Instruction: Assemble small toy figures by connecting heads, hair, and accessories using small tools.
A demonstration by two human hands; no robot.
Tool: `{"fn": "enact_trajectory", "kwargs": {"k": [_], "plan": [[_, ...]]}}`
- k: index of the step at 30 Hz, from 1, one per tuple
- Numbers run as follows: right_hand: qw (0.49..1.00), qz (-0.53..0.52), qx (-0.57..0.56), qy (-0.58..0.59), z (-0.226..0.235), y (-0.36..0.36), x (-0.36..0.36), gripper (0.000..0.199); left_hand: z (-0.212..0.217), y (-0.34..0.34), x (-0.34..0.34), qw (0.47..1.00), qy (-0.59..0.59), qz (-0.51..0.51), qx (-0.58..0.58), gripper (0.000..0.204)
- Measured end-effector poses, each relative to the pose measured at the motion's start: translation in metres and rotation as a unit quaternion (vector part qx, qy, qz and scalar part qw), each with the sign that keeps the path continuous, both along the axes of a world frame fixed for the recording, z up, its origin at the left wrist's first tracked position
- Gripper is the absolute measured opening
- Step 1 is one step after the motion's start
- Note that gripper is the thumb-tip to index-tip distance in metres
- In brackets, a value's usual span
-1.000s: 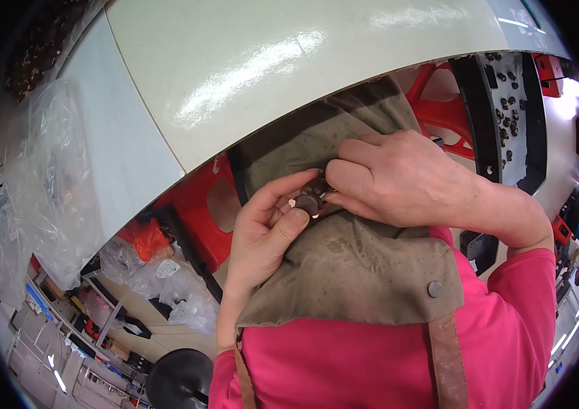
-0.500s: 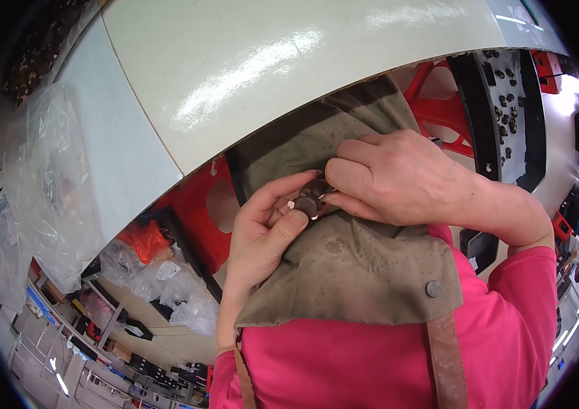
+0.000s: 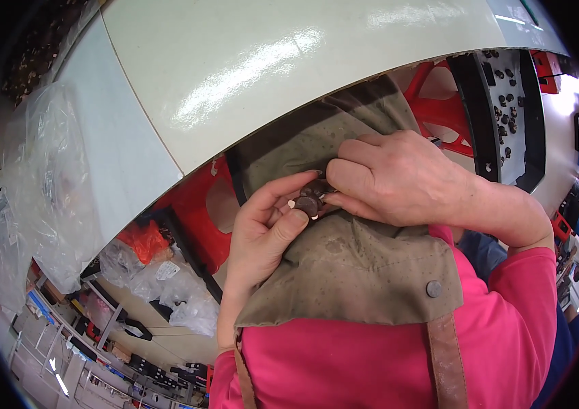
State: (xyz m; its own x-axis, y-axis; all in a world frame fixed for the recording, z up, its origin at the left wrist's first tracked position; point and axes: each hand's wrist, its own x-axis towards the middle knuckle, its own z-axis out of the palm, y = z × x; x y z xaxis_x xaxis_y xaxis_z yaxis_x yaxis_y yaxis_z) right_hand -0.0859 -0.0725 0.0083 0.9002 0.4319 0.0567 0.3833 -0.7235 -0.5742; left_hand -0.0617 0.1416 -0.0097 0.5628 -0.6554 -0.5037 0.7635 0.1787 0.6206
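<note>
1. We see the left hand (image 3: 262, 238) rising from the lower middle of the view, its fingers curled and its thumb and forefinger pinching a small dark brown part (image 3: 311, 200).
2. The right hand (image 3: 398, 180) comes in from the right, its fingers bent and closed; its fingertips (image 3: 338, 198) press on the same small dark brown part from the other side, so both hands meet on it.
3. The small dark brown part sits between the two hands, just above the upper edge of an olive apron (image 3: 357, 273); we cannot tell its exact shape, since the fingers hide most of it.
4. The olive apron lies over a pink shirt (image 3: 507, 327); a round metal rivet (image 3: 434, 289) marks its right corner, with a brown leather strap (image 3: 447, 365) running down from it.
5. A glossy cream counter (image 3: 269, 75) fills the upper part of the view, its curved edge passing just above the hands.
6. Below the counter edge we see red plastic frames (image 3: 194, 218), and at upper right a black panel with small dark pieces (image 3: 504, 102).
7. Clear plastic bags (image 3: 51, 184) lie at left.
</note>
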Motion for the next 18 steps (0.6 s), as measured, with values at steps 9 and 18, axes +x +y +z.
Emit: {"fn": "enact_trajectory", "kwargs": {"k": [9,18], "plan": [[0.999,0.024,-0.024,0.030,0.0027,-0.0012,0.0008,0.023,0.0001,0.0011,0.0000,1.000,-0.001,-0.006,0.020,0.041],[1.000,0.004,-0.008,0.004,0.0022,0.0017,-0.0013,0.023,0.0013,0.0018,-0.0018,1.000,0.003,0.002,0.005,0.044]]}}
